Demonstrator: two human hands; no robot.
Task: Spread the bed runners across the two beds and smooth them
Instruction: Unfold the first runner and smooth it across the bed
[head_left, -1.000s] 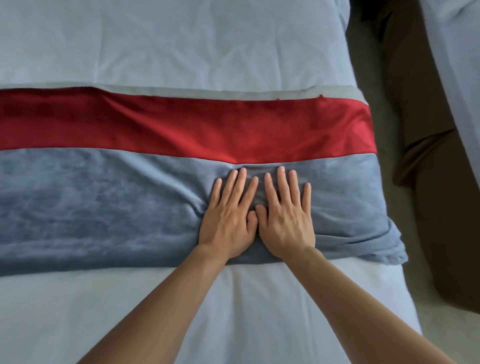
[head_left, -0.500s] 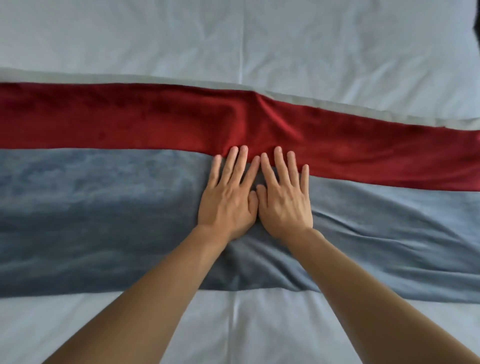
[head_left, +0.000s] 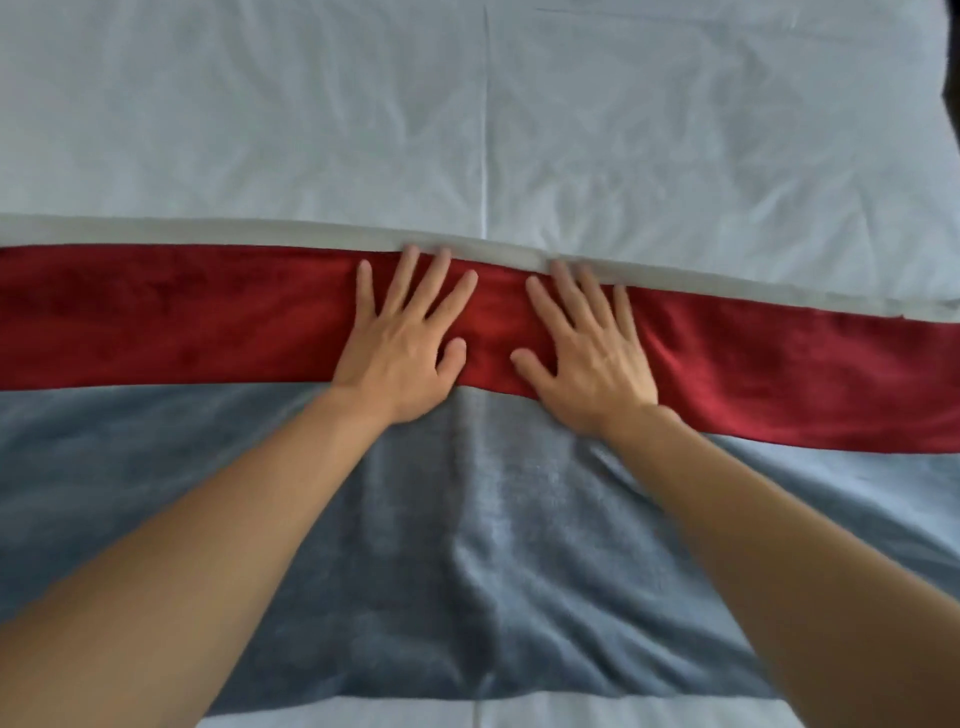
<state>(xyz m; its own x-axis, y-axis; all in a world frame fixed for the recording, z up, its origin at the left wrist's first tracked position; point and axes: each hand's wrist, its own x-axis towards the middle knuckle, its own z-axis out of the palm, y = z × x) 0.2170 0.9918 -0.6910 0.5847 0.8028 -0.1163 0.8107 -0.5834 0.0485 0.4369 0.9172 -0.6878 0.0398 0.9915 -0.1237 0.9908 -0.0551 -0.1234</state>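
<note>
1. No text, label, brand, number or sign can be read anywhere in the view (the cloth surfaces are plain).
</note>
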